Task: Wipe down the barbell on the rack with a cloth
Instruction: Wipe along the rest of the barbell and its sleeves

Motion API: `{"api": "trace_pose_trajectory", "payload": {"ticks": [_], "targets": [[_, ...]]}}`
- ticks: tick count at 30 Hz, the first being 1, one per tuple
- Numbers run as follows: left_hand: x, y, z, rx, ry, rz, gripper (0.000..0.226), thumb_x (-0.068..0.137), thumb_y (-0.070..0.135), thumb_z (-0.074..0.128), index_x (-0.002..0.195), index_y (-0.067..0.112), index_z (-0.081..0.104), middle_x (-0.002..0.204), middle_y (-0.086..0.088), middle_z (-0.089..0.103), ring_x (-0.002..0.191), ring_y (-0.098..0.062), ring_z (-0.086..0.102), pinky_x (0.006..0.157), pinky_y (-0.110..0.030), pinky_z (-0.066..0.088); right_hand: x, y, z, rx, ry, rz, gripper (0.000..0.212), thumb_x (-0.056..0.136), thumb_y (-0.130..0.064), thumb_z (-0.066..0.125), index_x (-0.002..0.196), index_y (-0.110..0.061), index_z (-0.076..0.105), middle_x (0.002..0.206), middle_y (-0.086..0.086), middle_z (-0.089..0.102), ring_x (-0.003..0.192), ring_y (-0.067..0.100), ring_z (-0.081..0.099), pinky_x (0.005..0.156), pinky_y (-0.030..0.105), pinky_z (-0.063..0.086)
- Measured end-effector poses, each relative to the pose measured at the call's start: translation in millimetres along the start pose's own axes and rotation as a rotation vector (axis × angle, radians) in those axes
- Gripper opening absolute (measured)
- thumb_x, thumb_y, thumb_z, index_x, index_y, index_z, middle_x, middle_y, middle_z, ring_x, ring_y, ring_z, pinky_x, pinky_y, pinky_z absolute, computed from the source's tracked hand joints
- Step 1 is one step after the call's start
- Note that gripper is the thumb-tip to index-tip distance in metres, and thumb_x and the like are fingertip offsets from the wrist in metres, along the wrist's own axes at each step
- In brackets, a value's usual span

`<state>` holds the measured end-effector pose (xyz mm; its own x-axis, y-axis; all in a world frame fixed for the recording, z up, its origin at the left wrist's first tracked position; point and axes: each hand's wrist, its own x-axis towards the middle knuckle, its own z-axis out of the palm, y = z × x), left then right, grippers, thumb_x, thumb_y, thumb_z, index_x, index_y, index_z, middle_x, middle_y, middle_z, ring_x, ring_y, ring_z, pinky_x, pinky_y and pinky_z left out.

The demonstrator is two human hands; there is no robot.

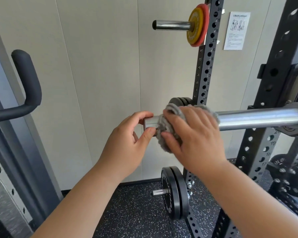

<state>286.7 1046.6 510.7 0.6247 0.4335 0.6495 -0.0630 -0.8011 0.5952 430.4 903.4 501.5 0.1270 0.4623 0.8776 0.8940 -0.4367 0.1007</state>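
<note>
Right hand [193,133] gripping grey fuzzy cloth [169,124] around shiny chrome barbell [258,117] sleeve, left hand [127,145] pinching its end

Left: open air from the barbell sleeve [260,117] tip to the padded handle [28,79].
Behind: rack upright [207,66] and black plates [180,101] stand close.
Below: open down to the floor plates [175,192].
Right: sleeve bare up to the front upright [271,79].

Smooth, glossy silver steel barbell sleeve [258,117], wrapped in a fuzzy, matt grey cloth [161,121]. Matt black perforated metal rack upright [205,66]. Rough-looking, white-speckled black rubber floor [136,212].
</note>
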Motion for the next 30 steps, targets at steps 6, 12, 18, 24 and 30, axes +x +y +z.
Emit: {"api": "trace_pose_trajectory", "payload": {"ticks": [6, 12, 18, 24, 30], "targets": [[8, 5, 7, -0.142, 0.01, -0.165, 0.028, 0.102, 0.05, 0.048, 0.115, 0.034, 0.066, 0.074, 0.015, 0.061, 0.06, -0.015, 0.062, 0.057, -0.02, 0.044, 10, 10, -6, -0.044, 0.121, 0.31, 0.038, 0.106, -0.044, 0.044, 0.093, -0.017, 0.068, 0.095, 0.004, 0.068, 0.096, 0.031, 0.06, 0.102, 0.048, 0.041], [12, 14, 2, 0.049, 0.046, 0.05, 0.027, 0.101, 0.04, 0.055, 0.126, 0.032, 0.062, 0.115, 0.02, 0.065, 0.106, 0.002, 0.061, 0.087, -0.016, 0.045, 4, 4, -1, 0.013, 0.12, 0.058, 0.035, 0.105, -0.042, 0.051, 0.117, -0.018, 0.073, 0.117, 0.004, 0.07, 0.108, 0.031, 0.062, 0.105, 0.048, 0.043], [8, 10, 3, 0.177, 0.015, 0.247, 0.03, 0.097, 0.022, 0.067, 0.127, 0.025, 0.066, 0.121, 0.018, 0.061, 0.112, -0.003, 0.058, 0.091, -0.011, 0.042, 8, 38, -11, -0.054, 0.126, 0.379, 0.034, 0.102, -0.035, 0.045, 0.085, -0.018, 0.069, 0.092, 0.0, 0.069, 0.091, 0.029, 0.061, 0.107, 0.044, 0.039], [12, 3, 12, 0.082, 0.029, 0.188, 0.029, 0.104, 0.032, 0.056, 0.131, 0.025, 0.065, 0.121, 0.017, 0.064, 0.116, -0.002, 0.06, 0.094, -0.017, 0.047, 15, -7, 4, -0.006, 0.176, 0.206, 0.029, 0.099, -0.037, 0.052, 0.086, -0.018, 0.07, 0.091, 0.001, 0.069, 0.086, 0.027, 0.06, 0.09, 0.046, 0.046], [11, 7, 9, 0.098, 0.002, 0.145, 0.031, 0.104, 0.037, 0.052, 0.131, 0.03, 0.065, 0.118, 0.019, 0.064, 0.094, 0.005, 0.056, 0.078, -0.005, 0.037, 13, 51, -10, -0.082, 0.098, 0.346, 0.037, 0.101, -0.036, 0.043, 0.078, -0.018, 0.065, 0.074, -0.004, 0.061, 0.073, 0.025, 0.058, 0.089, 0.045, 0.047]]}}
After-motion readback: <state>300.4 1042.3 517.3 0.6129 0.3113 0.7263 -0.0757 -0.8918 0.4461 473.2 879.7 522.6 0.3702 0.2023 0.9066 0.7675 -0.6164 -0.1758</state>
